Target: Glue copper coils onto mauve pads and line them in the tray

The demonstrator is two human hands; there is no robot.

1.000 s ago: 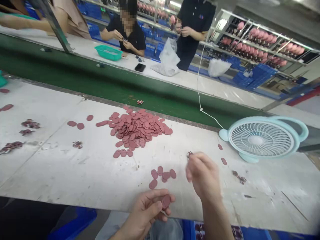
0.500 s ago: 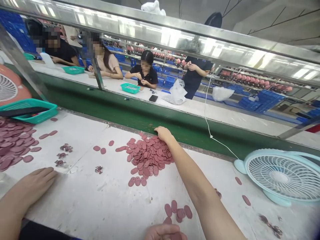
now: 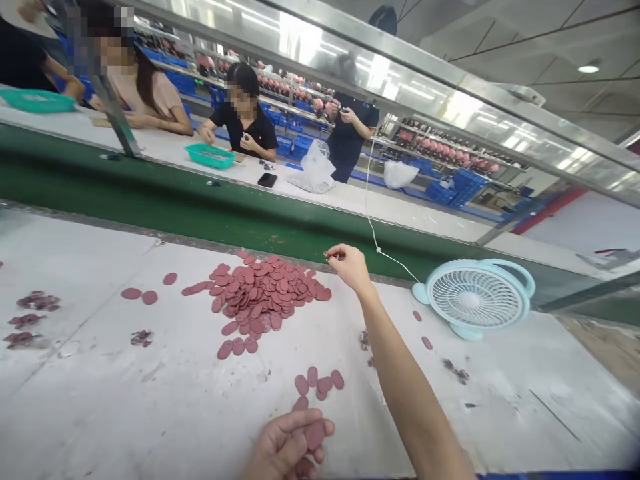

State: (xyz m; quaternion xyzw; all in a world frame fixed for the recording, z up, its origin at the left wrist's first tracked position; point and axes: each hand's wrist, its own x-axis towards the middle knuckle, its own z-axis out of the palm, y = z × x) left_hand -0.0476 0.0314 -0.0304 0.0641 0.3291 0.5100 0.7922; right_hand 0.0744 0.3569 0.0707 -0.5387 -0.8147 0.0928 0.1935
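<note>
Head view shows the left hand (image 3: 280, 441) low in front, its thumb and fingers closed around a flat, dull-red oval disc (image 3: 315, 435). Just beyond it, a small cluster of matching discs (image 3: 324, 385) lies on the scuffed white counter (image 3: 200, 413). The right hand (image 3: 350, 267) is stretched out near the far right side of a large heap of dull-red oval discs (image 3: 273, 287), beside the long green strip (image 3: 200, 217); its fingertips pinch a small piece (image 3: 327, 255), too tiny to identify. A round, light-blue plastic fan (image 3: 470, 300) rests farther right.
</note>
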